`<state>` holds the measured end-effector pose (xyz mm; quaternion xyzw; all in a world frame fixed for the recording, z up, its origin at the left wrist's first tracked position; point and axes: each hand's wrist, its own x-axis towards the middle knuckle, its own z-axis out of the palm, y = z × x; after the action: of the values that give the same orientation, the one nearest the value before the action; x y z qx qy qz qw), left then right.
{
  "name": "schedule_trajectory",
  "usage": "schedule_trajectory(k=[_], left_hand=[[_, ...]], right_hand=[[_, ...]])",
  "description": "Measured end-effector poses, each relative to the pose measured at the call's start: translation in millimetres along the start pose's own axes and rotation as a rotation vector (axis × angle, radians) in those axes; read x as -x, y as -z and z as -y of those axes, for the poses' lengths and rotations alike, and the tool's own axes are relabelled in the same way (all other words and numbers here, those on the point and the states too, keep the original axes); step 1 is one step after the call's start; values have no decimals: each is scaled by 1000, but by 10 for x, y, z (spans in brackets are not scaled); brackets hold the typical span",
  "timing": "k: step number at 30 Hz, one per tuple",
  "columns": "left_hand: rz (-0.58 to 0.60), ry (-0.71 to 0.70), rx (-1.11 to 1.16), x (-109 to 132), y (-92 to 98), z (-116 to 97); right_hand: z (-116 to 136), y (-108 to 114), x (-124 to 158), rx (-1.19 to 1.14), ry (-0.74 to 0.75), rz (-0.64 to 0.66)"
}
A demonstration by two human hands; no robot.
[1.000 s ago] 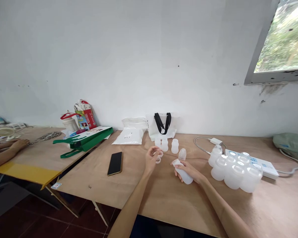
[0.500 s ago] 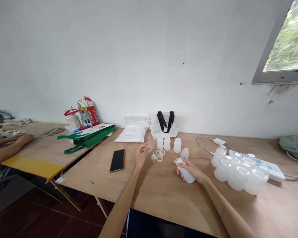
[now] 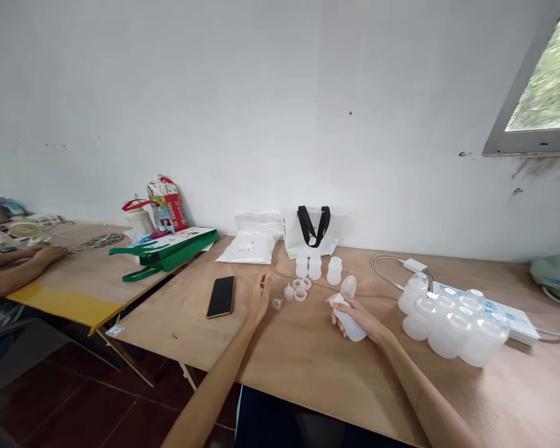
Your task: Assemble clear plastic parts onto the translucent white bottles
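Right hand [image 3: 360, 317] grips a frosted plastic bottle [image 3: 349, 326], fingers [image 3: 341, 330] closed round it; left hand [image 3: 258, 300] open, empty, near small translucent rings [image 3: 299, 289] on the table [image 3: 308, 373].

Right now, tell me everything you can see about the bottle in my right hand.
The bottle is smooth, frosted, translucent white, and looks like plastic, with no visible label. It is held tilted, with its wider, flat-looking end pointing up and to the left and its rounded body running down and to the right. The right hand wraps around its middle. It is just above the plywood tabletop, though contact cannot be ruled out. Whether it is capped cannot be told.
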<state>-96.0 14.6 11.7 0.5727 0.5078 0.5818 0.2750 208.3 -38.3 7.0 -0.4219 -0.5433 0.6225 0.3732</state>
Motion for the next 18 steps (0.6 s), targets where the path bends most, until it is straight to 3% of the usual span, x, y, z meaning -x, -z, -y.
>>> schedule_trajectory(k=[4, 7, 13, 18], left_hand=[[171, 37, -58, 155, 375, 26], [293, -5, -91, 231, 499, 37], [423, -115, -120, 141, 352, 116], [553, -175, -134, 130, 277, 0]], right_hand=[[-22, 7, -16, -7, 1, -9], [-46, 11, -32, -8, 1, -14], [-51, -11, -47, -26, -24, -55], [-65, 0, -59, -20, -23, -55]])
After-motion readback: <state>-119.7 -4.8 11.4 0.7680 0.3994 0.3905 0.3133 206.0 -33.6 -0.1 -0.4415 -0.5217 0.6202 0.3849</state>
